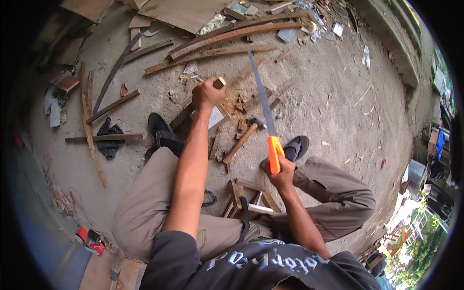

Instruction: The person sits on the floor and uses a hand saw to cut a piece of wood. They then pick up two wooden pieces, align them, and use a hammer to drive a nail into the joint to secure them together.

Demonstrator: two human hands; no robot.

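Just right of the view's centre, toward 3 o'clock, the orange handle of a handsaw (pixel 275 154) sits in the right hand (pixel 282 172), whose fingers are curled closed around the grip. The handle is bright and smooth, with a small dark mark on its side. From it the long grey blade narrows steadily, leaning slightly left and ending in a slim tip just past 12 o'clock. It looks dull and bluish, and the teeth are too fine to make out.

Toward 11 o'clock, the left hand (pixel 207 94) is closed around a piece of wood (pixel 220 82); its pale, squarish end shows beyond the fist, while the fingers and forearm hide much of the rest. The saw blade stands apart from it, to the right.

Between the hands and a little below, a hammer (pixel 240 142) with a wooden handle lies on the dusty ground, its dark head toward 1 o'clock. A wooden frame (pixel 238 193) stands at 6 o'clock, long brown strips (pixel 237 38) lie at 12 o'clock, and a black cloth (pixel 109 145) lies at 9 o'clock.
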